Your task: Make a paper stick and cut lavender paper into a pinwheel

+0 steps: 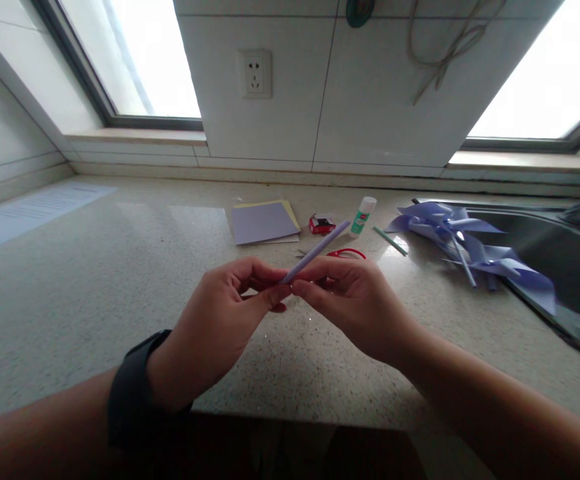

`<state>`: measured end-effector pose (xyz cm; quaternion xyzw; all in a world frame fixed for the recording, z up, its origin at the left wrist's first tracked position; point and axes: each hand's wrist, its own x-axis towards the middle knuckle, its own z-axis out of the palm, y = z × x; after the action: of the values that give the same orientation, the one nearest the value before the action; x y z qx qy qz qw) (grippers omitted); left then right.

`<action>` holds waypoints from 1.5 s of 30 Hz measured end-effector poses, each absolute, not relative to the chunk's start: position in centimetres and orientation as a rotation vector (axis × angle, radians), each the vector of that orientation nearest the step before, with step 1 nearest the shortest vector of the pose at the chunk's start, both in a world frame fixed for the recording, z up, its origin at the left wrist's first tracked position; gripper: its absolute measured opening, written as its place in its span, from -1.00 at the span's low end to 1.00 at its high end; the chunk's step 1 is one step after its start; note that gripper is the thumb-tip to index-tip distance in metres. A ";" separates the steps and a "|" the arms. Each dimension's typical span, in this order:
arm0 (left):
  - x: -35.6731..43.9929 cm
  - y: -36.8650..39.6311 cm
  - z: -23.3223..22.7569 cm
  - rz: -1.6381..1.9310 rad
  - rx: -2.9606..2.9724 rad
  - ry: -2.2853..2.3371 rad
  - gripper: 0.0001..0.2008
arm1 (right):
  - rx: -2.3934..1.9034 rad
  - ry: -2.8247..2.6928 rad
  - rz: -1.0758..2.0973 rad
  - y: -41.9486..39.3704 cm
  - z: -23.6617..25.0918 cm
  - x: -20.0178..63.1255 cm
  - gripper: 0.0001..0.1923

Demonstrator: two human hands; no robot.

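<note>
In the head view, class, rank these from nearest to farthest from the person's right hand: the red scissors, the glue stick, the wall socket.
From the right hand:
1. red scissors, on the counter just behind the hand.
2. glue stick, farther back, slightly right.
3. wall socket, up on the wall, to the left.

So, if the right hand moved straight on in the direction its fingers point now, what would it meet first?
The right hand points toward the left hand, and their fingertips already pinch the same rolled lilac paper stick. So it would most likely meet the left hand's fingers first, almost at once.
</note>
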<state>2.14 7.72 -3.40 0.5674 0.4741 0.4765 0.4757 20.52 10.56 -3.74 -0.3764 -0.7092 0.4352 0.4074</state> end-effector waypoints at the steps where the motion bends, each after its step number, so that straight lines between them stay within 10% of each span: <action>1: 2.0 7.7 -3.4 1.187 1.442 1.206 -0.91 | -0.941 -1.786 1.142 10.5 -3.8 20.6 -0.83; 11: 0.1 9.3 -4.9 1.280 1.931 1.424 -0.93 | -0.780 -1.998 1.415 11.7 -4.0 21.8 -0.61; 19: -1.2 10.4 -5.5 1.117 2.376 1.506 -0.97 | -1.003 -2.071 0.712 14.2 -4.5 24.4 -0.55; 23: -0.8 10.4 -6.2 0.975 2.512 1.468 -0.98 | -0.880 -2.362 0.185 14.0 -4.8 23.6 -0.83; 33: 0.1 9.9 -5.7 0.766 2.489 1.507 -0.97 | -0.680 -2.425 -0.045 14.3 -5.1 23.9 -0.81; 45: -0.6 10.1 -5.4 0.543 2.661 1.372 -0.89 | -0.824 -2.280 0.552 16.0 -5.9 25.6 -0.70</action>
<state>-0.65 10.10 -5.38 0.8735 0.4503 0.1782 0.0495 25.60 16.04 -5.90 -0.3138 -0.8683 0.2103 0.3216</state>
